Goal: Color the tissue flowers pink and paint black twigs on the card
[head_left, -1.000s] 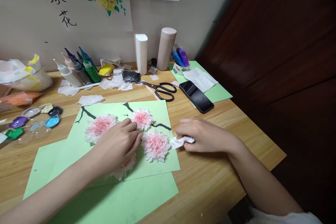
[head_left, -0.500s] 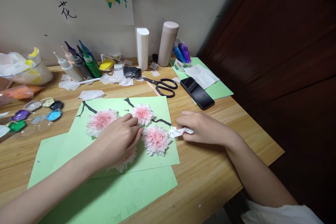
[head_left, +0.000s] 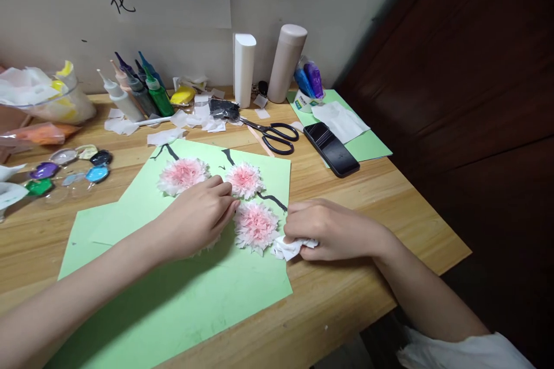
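Observation:
My left hand (head_left: 201, 207) rests on a light green sheet (head_left: 264, 170), its fingers curled together among the paper flowers; whether anything is in them is hidden. Around it lie a pink-and-white paper flower (head_left: 184, 176) at its upper left, a smaller flower (head_left: 244, 179) beyond the fingertips and another flower (head_left: 256, 225) to the right. One more is mostly covered by the hand. Black branches (head_left: 272, 200) are drawn on the sheet. At the sheet's right edge my right hand (head_left: 326, 229) is closed around a crumpled white tissue (head_left: 292, 247), which touches the paper.
A second green sheet (head_left: 186, 317) lies beneath. Behind are black-handled scissors (head_left: 277, 137), a phone (head_left: 331, 150), paint bottles (head_left: 158, 95), a white bottle (head_left: 245, 72), a pinkish tumbler (head_left: 288, 63) and paper scraps. Paint pots (head_left: 97, 173) and a tissue-filled bowl (head_left: 71, 106) stand left.
My right hand has moved the tissue toward me along the sheet's right edge. The top sheet has turned slightly clockwise with its flowers. The camera view has shifted a little.

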A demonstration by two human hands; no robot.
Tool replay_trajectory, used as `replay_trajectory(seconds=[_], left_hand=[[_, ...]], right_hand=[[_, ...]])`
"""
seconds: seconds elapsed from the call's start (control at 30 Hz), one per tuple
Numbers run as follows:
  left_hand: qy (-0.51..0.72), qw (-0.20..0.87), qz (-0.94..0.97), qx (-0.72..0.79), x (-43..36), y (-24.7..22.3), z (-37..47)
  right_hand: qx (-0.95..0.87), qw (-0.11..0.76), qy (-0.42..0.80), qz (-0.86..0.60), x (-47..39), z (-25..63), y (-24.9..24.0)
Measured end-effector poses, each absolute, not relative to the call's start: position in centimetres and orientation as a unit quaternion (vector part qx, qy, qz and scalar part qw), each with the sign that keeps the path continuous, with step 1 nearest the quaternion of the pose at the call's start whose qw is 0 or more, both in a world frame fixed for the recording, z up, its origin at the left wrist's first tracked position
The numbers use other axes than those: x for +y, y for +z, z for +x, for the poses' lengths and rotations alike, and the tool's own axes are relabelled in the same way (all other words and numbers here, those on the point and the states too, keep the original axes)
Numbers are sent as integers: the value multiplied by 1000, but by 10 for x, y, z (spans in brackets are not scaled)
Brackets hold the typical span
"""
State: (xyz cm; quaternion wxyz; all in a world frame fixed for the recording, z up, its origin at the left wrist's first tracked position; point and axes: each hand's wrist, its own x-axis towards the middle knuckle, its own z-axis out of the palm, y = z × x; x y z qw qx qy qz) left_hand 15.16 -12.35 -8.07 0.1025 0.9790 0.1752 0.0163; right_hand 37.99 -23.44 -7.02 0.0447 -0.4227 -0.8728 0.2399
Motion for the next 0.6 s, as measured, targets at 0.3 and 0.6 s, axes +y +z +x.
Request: replay_trajectory(seconds=[0.3,0.6], left_hand=[[78,76,983,148,-157,-61,127],[156,45,984,80,-196,-98,53]], right_hand=[[-906,48,195,-372,-243,368,-73],[-920,94,132,-357,-248,341,-78]])
